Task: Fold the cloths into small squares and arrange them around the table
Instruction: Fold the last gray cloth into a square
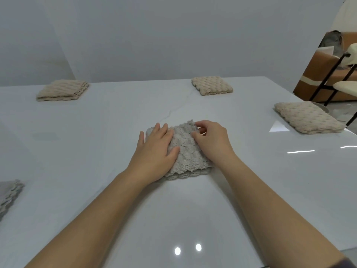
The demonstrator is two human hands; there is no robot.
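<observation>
Fingertips (197, 124) of the right hand (211, 140) are curled in, and with the thumb they pinch the upper-right corner of the grey cloth (185, 151), which stands a little proud of the rest there. The left hand (157, 149) lies flat on the left half of the same cloth. Its fingers (164, 130) are straight, slightly spread and pointing toward the top of the frame, with the thumb resting across the middle of the fabric.

The grey cloth sits at the centre of the frame on the white table (96, 132), already folded into a thick pad. It looks close to square, perhaps a touch longer from bottom to top of the frame than across. From the pinching fingers, the bulk of it lies down and to the left, under and beside the left palm. So the right hand is nearer the free corner, and the left hand serves as the anchor. Any further fold or tidying would likely carry that corner toward the left hand.

Three beige folded cloths lie well apart from the hands: one at upper left (62, 89), one at upper centre-right (212, 85) and one at the right edge (307, 117). Another grey folded cloth (9, 192) shows partly at the lower left edge. A chair (328, 74) stands beyond the table at upper right.
</observation>
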